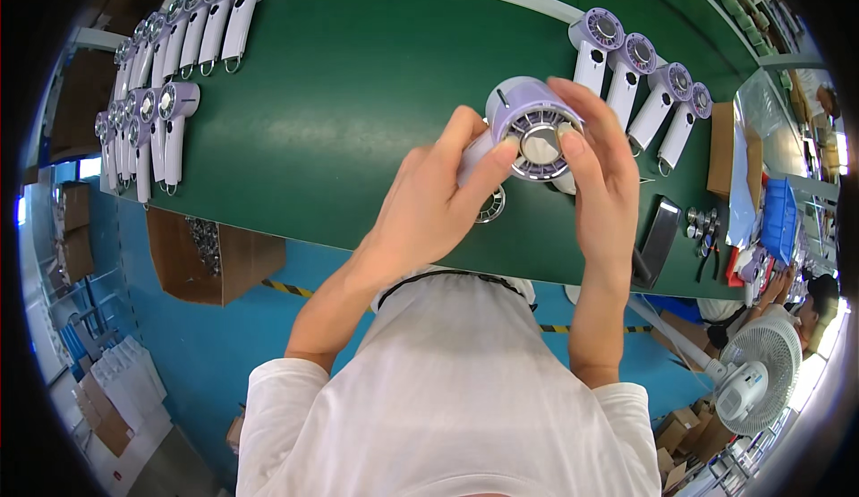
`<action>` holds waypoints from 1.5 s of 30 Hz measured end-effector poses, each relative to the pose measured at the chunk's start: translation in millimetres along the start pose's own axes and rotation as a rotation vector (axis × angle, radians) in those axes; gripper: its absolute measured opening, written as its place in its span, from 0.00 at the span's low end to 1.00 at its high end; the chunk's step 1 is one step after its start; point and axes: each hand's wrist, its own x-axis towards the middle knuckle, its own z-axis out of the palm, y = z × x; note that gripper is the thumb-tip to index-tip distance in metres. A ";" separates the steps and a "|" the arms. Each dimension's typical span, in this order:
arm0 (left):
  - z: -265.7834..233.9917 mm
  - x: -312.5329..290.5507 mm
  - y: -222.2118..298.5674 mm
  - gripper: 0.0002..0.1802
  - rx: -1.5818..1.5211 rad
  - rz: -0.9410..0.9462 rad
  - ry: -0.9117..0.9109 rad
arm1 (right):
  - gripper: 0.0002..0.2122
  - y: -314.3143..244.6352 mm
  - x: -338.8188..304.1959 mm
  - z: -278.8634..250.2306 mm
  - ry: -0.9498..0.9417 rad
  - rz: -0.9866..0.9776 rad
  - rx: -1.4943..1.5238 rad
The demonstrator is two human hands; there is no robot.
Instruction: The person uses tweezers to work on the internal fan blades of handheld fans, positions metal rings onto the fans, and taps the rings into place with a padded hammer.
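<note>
Between my two hands is a handheld fan (528,94) with a lilac head and a pale handle, held above the green table. My left hand (443,179) wraps round its handle side, the thumb pressing on the rim of the round grille. My right hand (599,148) grips the other side of the head, its thumb on the shiny round centre. Below my left fingers lies a silver ring-shaped grille (491,205) on the table, partly covered by the hand. A white piece (565,184) shows under the fan, mostly hidden.
More lilac and white handheld fans stand in rows at the left (179,103) and far right (640,54). At right lie a black device (660,233), pliers (709,260), small round metal parts (702,221) and a blue bin (779,220). A cardboard box (215,260) sits beyond the table's front edge.
</note>
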 end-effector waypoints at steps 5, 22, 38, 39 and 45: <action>-4.3 1.3 -1.6 0.20 0.041 -0.036 -0.024 | 0.27 -1.8 -1.3 -6.7 -0.202 0.109 0.014; -65.9 38.4 -41.8 0.23 -0.161 -0.258 0.142 | 0.20 21.9 -81.7 -102.9 0.239 0.022 -1.254; -87.9 41.2 -66.1 0.29 -0.033 -0.412 0.092 | 0.09 8.2 -3.3 -23.4 -0.086 0.015 -1.042; -88.3 40.8 -66.3 0.29 -0.039 -0.403 0.088 | 0.11 8.1 9.2 -12.2 -0.128 -0.002 -0.986; -87.9 40.5 -63.8 0.29 -0.015 -0.389 0.077 | 0.13 16.4 50.8 8.6 -0.353 -0.173 -1.148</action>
